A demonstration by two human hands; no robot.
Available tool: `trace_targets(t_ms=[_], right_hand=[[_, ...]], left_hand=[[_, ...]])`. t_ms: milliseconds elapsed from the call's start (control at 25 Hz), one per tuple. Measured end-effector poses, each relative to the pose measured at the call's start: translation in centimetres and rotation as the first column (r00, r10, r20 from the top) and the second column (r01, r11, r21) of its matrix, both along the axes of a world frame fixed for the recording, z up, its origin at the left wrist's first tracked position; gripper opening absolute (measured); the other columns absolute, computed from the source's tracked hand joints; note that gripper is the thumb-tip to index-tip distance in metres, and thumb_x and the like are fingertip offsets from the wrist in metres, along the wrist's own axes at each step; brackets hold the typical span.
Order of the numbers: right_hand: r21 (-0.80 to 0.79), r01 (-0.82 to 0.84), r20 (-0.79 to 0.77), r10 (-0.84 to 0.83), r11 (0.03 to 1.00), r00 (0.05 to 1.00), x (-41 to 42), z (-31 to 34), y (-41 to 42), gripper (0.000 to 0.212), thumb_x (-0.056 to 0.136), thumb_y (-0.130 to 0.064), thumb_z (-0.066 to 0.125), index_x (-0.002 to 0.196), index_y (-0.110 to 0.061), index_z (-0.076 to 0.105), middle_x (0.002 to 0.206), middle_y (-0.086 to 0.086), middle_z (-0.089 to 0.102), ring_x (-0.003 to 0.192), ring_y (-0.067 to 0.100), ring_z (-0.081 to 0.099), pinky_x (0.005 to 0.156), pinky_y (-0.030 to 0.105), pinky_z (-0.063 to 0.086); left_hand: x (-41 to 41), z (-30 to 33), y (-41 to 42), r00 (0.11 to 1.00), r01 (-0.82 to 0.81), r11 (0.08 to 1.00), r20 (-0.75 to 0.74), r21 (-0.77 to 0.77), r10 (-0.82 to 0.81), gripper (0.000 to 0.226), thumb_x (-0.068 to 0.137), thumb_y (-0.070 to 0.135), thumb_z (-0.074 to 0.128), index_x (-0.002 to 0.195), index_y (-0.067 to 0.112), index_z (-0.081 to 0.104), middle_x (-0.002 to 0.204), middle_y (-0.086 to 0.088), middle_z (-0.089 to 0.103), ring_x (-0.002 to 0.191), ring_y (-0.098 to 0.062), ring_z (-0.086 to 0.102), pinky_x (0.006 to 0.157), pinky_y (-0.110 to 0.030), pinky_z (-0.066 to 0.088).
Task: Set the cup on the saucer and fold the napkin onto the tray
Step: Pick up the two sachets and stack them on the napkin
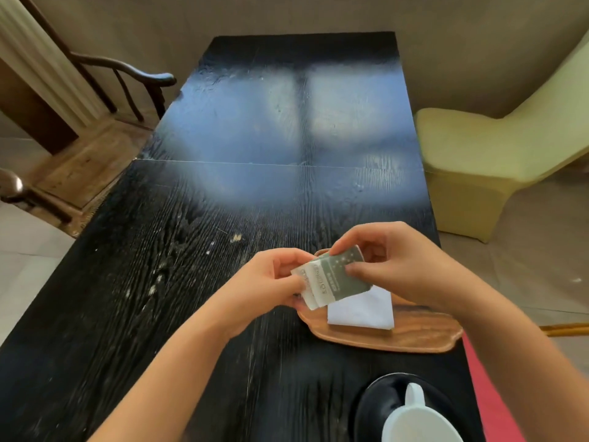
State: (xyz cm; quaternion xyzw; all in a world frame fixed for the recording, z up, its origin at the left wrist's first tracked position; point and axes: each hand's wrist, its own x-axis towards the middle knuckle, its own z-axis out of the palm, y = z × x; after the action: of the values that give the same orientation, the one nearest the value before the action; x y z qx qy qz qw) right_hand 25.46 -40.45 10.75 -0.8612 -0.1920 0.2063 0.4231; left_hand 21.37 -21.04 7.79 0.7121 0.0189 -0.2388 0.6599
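A white cup (417,419) stands on a black saucer (376,400) at the table's near right corner. Beyond it lies a wooden tray (414,336) with a folded white napkin (363,311) flat on it. Above the tray's left end, both hands hold a small green-and-white tissue packet (331,279). My left hand (271,282) pinches its white left end. My right hand (392,263) grips its green right part with thumb and fingers. The tray's far end is hidden behind my right hand.
The long black wooden table (223,202) stretches away from me. A dark wooden armchair (105,100) stands at its left and a pale yellow covered chair (471,161) at its right. A pink strip (490,393) runs along the table's near right edge.
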Motion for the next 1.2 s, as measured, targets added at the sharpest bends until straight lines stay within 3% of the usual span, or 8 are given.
trace_targets(t_ms=[120,320,480,600,760,840,960,1200], right_hand=[[-0.076,0.024,0.121,-0.015,0.997,0.993,-0.5,-0.2,0.5,0.023,0.078,-0.011,0.064,0.088,-0.032,0.066,0.083,-0.007,0.063,0.072,0.008,0.057,0.061,0.023,0.050],[-0.135,0.062,0.182,-0.037,0.989,0.983,-1.7,-1.2,-0.3,0.031,0.080,-0.024,0.066,0.110,-0.031,0.060,0.099,-0.008,0.053,0.089,0.003,0.051,0.071,0.012,0.040],[-0.101,0.128,0.065,-0.122,0.987,0.990,-2.0,-1.7,-1.9,0.014,0.082,-0.022,0.066,0.096,-0.028,0.067,0.087,-0.004,0.067,0.082,0.009,0.062,0.070,0.025,0.052],[0.013,0.307,0.003,-0.307,0.952,0.952,-2.3,-2.6,-3.5,0.011,0.079,-0.015,0.069,0.082,-0.025,0.067,0.074,0.001,0.068,0.071,0.016,0.065,0.067,0.034,0.055],[0.185,0.495,-0.166,-0.470,0.849,0.867,-3.1,-3.7,-6.0,0.012,0.079,-0.001,0.067,0.078,-0.013,0.067,0.063,-0.001,0.068,0.056,0.008,0.064,0.056,0.020,0.051],[0.257,0.536,-0.241,-0.484,0.804,0.842,-3.6,-3.9,-7.2,0.012,0.081,0.005,0.062,0.080,-0.006,0.067,0.067,0.003,0.069,0.056,0.005,0.065,0.053,0.015,0.051],[0.328,0.623,-0.328,-0.533,0.710,0.780,-3.9,-4.5,-9.4,0.015,0.083,0.004,0.059,0.081,-0.007,0.069,0.072,0.009,0.071,0.060,0.011,0.067,0.055,0.020,0.055],[0.157,0.768,-0.379,-0.680,0.621,0.627,-3.2,-7.8,-12.6,0.011,0.079,0.005,0.061,0.085,-0.003,0.066,0.080,0.016,0.069,0.068,0.026,0.067,0.062,0.030,0.053]], left_hand=[[-0.4,0.2,-0.9,0.999,0.032,0.998,0.007,-0.058,-0.032,0.029,0.078,0.001,0.057,0.104,0.010,0.066,0.087,-0.006,0.072,0.078,-0.013,0.066,0.065,-0.024,0.055],[-1.2,-0.4,-1.8,0.991,-0.006,0.991,0.131,0.134,-0.012,0.024,0.084,-0.002,0.060,0.104,0.009,0.066,0.091,-0.008,0.072,0.080,-0.012,0.068,0.068,-0.024,0.055],[-1.1,-0.5,-2.5,0.976,-0.016,0.978,0.215,0.209,-0.031,0.029,0.080,0.000,0.065,0.105,0.015,0.066,0.094,-0.005,0.072,0.087,-0.019,0.069,0.077,-0.031,0.057],[-1.0,-0.9,-3.8,0.970,-0.166,0.980,0.195,0.109,0.142,0.024,0.080,0.003,0.068,0.100,0.015,0.067,0.093,-0.003,0.074,0.088,-0.015,0.069,0.076,-0.030,0.057],[0.3,-1.5,-6.5,0.960,-0.241,0.970,0.151,0.016,0.236,0.012,0.081,0.005,0.066,0.090,0.011,0.072,0.089,-0.007,0.074,0.086,-0.018,0.069,0.073,-0.028,0.056],[1.3,-1.6,-8.4,0.958,-0.227,0.970,0.195,0.083,0.208,0.011,0.081,0.003,0.066,0.086,0.011,0.072,0.084,-0.005,0.073,0.079,-0.012,0.068,0.068,-0.022,0.056],[3.1,-1.8,-11.2,0.959,-0.180,0.967,0.250,0.179,0.132,0.012,0.081,0.004,0.066,0.081,0.014,0.072,0.078,0.000,0.072,0.072,-0.006,0.065,0.064,-0.018,0.055],[7.2,-3.7,-15.4,0.965,0.007,0.914,0.238,0.405,-0.112,0.009,0.080,0.007,0.067,0.084,0.012,0.074,0.080,-0.003,0.072,0.074,-0.013,0.066,0.070,-0.025,0.057]])
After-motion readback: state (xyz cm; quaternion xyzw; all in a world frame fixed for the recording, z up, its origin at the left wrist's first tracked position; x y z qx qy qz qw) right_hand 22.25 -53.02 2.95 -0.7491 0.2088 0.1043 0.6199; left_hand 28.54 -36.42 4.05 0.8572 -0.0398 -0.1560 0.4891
